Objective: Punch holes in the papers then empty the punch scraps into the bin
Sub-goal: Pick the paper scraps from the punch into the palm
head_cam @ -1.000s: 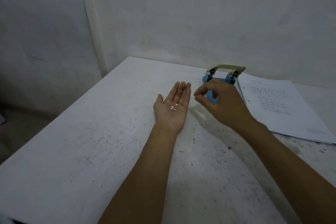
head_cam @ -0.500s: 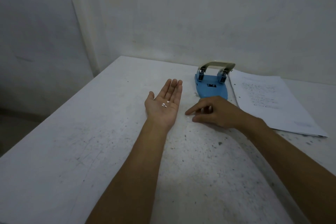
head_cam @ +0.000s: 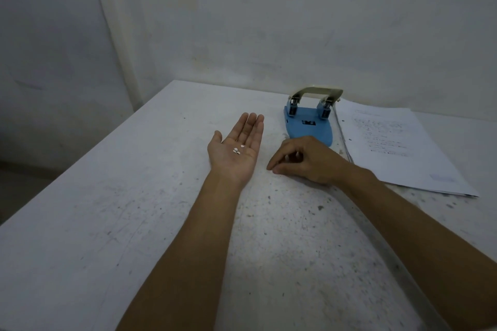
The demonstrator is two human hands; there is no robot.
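Note:
My left hand (head_cam: pixel 236 150) lies palm up and flat on the white table (head_cam: pixel 107 223), with three small white paper scraps (head_cam: pixel 237 150) resting on the palm. My right hand (head_cam: pixel 306 160) is palm down just right of it, fingertips pinched together against the table top; what they touch is too small to tell. The blue hole punch (head_cam: pixel 309 126) with a cream lever stands behind my right hand. A stack of printed papers (head_cam: pixel 398 148) lies right of the punch, its left edge showing a punched hole.
The table meets a plain wall at the back. Its left edge drops off to a darker floor (head_cam: pixel 16 191). The table top is speckled with dark marks. No bin is in view.
My right hand dropped from above my left fingers down to the table and now pinches at the surface. My left hand stayed flat with the scraps.

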